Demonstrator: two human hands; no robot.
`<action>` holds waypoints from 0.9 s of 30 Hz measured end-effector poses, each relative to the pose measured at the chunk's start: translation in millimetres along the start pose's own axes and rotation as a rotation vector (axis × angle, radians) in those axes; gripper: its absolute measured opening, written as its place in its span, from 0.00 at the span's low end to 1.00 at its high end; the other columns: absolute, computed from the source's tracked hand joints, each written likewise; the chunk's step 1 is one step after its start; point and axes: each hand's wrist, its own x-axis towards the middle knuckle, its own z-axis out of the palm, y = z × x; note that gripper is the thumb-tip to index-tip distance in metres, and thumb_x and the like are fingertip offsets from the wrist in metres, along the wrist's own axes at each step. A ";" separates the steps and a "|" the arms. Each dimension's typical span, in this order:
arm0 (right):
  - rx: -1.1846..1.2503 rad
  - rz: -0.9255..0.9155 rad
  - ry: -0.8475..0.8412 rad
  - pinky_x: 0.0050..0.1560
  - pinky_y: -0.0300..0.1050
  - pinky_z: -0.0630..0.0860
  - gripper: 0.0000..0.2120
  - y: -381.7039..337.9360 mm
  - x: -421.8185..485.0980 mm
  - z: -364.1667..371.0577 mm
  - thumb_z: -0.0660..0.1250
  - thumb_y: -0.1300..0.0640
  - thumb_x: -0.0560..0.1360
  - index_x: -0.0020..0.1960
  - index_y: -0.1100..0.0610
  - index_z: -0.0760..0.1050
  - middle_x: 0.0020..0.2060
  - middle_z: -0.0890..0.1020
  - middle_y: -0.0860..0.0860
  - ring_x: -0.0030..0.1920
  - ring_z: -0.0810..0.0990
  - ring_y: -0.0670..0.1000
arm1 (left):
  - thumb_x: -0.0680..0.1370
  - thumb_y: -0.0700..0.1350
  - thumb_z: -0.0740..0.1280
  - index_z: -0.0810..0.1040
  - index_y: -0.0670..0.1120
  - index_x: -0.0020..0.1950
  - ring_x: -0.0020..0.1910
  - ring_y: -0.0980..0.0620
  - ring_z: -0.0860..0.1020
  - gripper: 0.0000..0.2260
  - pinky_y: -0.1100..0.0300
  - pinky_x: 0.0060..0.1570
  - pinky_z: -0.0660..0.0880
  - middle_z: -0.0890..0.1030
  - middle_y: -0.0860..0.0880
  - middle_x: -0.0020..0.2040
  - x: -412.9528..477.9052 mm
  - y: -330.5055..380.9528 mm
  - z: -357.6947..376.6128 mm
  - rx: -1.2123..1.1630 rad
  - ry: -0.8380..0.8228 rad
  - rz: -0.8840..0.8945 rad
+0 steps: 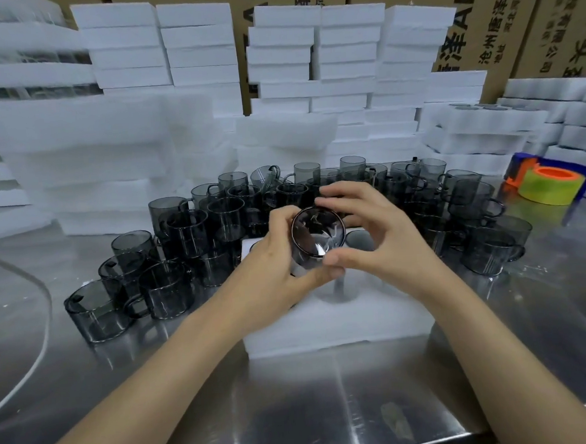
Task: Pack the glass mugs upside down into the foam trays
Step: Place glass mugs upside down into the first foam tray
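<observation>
Both hands are closed round one smoky glass mug [318, 235], held just above the middle of the white foam tray [342, 328] with a round end turned up towards the wearer's face. The left hand [270, 267] wraps its fingers about the mug's nine o'clock side, and the right hand [375, 237] curves finger and thumb round from three o'clock. I can't make out where the handle sits. I'd judge the mug light but hard, slick-walled and easily chipped at the rim, so the sides of the barrel look the sensible place to hold it rather than the thin lip, and it wants lowering straight down, not dropping. The foam looks soft and will forgive a nudge; it is also light enough to skid on the steel table [330, 408]. At about one o'clock on the tray there is a dark round shape, either a seated mug or an empty well — I can't tell which. Room is tight at twelve o'clock, where the loose mugs [216, 226] crowd right against the tray's far edge, with more at ten and two, so a stray elbow or wrist could knock glass against glass. Towards six o'clock the table is bare metal up to its near edge. A tape dispenser [550, 185] sits well apart at two o'clock, and a white cable [41, 343] loops at nine.
</observation>
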 end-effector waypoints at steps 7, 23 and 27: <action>0.033 0.190 -0.183 0.56 0.49 0.75 0.18 -1.8 -1.3 -6.3 0.73 0.51 0.68 0.56 0.52 0.76 0.52 0.79 0.45 0.52 0.79 0.45 | 0.64 0.73 0.67 0.69 0.63 0.55 0.53 0.64 0.74 0.25 0.63 0.51 0.72 0.74 0.63 0.50 0.9 -0.8 -1.3 0.109 -0.048 0.027; 0.013 0.208 -0.210 0.43 0.40 0.67 0.14 -2.1 -4.4 -19.6 0.74 0.56 0.64 0.50 0.54 0.81 0.45 0.79 0.50 0.41 0.72 0.55 | 0.65 0.68 0.70 0.69 0.60 0.52 0.51 0.64 0.78 0.22 0.68 0.47 0.70 0.82 0.61 0.48 1.1 -2.1 -4.8 0.014 -0.108 0.000; 0.009 0.199 -0.230 0.46 0.39 0.68 0.13 -2.8 -4.3 -17.7 0.74 0.56 0.65 0.49 0.50 0.81 0.46 0.78 0.50 0.45 0.73 0.54 | 0.67 0.67 0.69 0.67 0.59 0.49 0.47 0.60 0.77 0.20 0.64 0.43 0.72 0.80 0.58 0.48 0.2 -1.0 -6.0 0.057 -0.134 0.023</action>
